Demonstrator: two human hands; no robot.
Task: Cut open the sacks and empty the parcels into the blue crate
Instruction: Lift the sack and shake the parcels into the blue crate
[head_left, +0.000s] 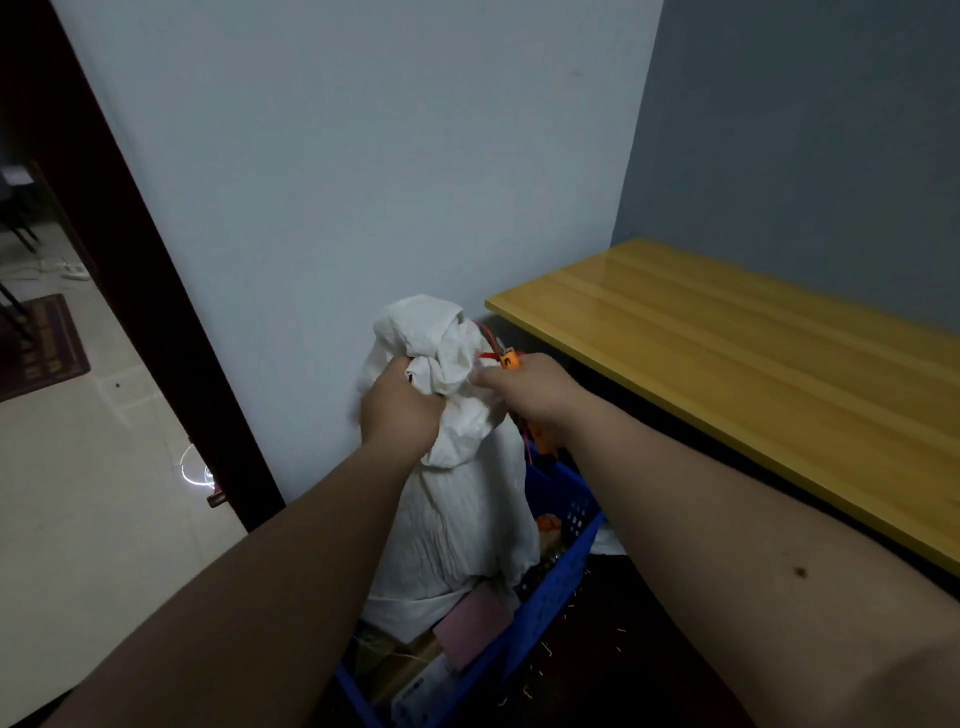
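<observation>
sack: white woven plastic sack (457, 499), centre of frame, upright, its lower end down inside the crate, bunched neck at the top
left hand: left hand (400, 410) clenched round the gathered neck fabric, centre frame
right hand: right hand (530, 395) grasps the neck from the right side; it also seems to hold an orange-handled cutter (511, 359), but the grip is mostly hidden
tie: thin red tie (488, 356) at the neck, just beside the cutter tip
crate: blue perforated plastic crate (561, 587), lower centre, on the floor against the wall
parcels: pink flat parcel (475, 631) and brown cardboard boxes (400, 660) lie in the crate beside the sack's base
table: yellow wooden tabletop (753, 364), right of frame, crate just beside its near edge
wall: pale blue wall (363, 156) behind the sack
door: dark door frame (135, 291), left of frame, tiled floor (93, 467) beyond it
</observation>
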